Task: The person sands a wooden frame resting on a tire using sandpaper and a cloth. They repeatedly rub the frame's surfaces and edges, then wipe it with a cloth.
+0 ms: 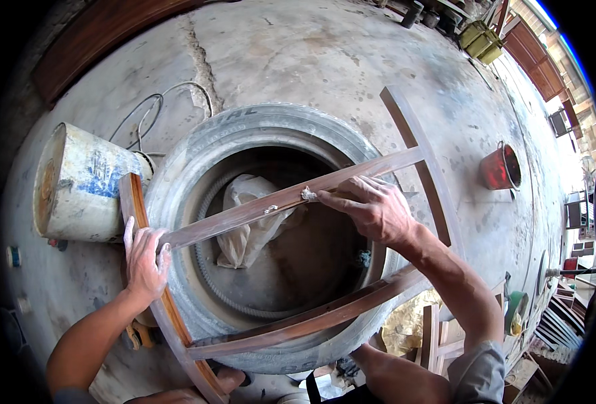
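Observation:
A ladder-like wooden frame point(257, 210) with two crossbars and two side pieces lies over a big grey tyre point(177, 168). My left hand point(144, 261), dusted white, grips its left side piece where the upper crossbar joins. Over that crossbar, my right hand point(378, 205) has its fingers bent and pressed together. Right at its fingertips is a small white clump point(308, 194), touching the wood. Whether the fingers also hold a thin tool is hidden. Another white, paste-like dab point(271, 209) sits on the crossbar between my hands.
Inside the tyre lies a crumpled pale plastic bag point(247, 222). A stained white bucket point(86, 182) rests at the left, with a looped cable point(151, 111) behind it. A red bucket point(500, 167) stands to the right. Wood pieces point(431, 337) lie at the lower right.

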{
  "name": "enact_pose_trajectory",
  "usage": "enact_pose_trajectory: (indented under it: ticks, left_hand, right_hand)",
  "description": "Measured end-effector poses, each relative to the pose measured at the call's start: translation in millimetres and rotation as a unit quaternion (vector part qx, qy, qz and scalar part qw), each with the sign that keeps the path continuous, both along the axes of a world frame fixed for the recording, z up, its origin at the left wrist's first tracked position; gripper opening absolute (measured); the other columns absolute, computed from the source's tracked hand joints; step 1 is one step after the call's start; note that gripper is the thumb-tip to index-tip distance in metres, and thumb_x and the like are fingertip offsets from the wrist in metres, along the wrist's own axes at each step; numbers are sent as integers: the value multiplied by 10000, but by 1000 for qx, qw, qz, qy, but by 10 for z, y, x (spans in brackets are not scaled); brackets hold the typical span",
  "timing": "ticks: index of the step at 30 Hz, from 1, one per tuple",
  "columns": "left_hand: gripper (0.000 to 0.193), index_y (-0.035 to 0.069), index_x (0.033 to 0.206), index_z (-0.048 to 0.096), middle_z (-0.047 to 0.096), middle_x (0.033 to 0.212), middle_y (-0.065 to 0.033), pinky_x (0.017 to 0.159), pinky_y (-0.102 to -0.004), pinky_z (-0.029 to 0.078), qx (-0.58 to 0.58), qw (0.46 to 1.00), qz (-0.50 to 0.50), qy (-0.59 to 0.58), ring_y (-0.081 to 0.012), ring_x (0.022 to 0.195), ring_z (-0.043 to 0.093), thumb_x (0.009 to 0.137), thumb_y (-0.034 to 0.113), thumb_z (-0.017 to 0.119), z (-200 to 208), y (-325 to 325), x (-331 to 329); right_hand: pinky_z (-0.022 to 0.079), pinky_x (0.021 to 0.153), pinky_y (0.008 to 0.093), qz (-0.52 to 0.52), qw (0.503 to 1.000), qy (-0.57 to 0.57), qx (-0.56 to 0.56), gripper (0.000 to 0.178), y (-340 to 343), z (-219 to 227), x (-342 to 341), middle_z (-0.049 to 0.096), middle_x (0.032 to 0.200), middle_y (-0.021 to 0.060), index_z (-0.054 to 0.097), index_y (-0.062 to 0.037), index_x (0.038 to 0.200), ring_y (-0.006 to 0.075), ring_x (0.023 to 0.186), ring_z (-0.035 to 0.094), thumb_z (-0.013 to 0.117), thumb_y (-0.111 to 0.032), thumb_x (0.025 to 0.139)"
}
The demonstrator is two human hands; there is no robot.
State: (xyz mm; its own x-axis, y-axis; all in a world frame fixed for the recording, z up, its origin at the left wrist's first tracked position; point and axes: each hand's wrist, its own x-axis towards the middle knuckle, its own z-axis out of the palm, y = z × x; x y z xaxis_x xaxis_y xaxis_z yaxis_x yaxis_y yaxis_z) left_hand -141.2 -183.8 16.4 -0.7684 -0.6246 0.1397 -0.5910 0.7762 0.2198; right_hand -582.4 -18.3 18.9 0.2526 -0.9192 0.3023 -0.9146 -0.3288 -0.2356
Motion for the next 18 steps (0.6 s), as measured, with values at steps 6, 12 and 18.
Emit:
enact_pose_trajectory:
  ticks: [6, 12, 18]
  left_hand:
    - [299, -9, 1198, 600, 628, 1038, -194, 1227, -635, 212, -12, 1000, -4, 6, -391, 1074, 595, 921, 102, 575, 16, -3, -33]
    - [302, -11, 1203, 599, 628, 1037, -197, 1227, -636, 213, -3, 1000, 4, 0, -397, 1078, 591, 918, 87, 577, 0, 12, 7]
    - [275, -15, 1187, 603, 623, 1037, -184, 1239, -613, 206, 8, 1000, 8, 1, -387, 1067, 595, 939, 90, 545, 40, 18, -49]
  right_hand:
    - [606, 706, 365, -10, 1000, 2, 1, 638, 41, 68, -40, 671, 1069, 44, 668, -256, 1376, 237, 946, 707, 630, -11, 788]
    - [605, 692, 365, 1, 1000, 2, 20, 618, -6, 100, 22, 663, 1043, 31, 672, -247, 1372, 245, 904, 704, 622, -20, 800]
    - [610, 697, 362, 3, 1000, -4, 4, 613, -36, 71, 158, 676, 1054, 49, 683, -242, 1357, 256, 927, 709, 621, -10, 793]
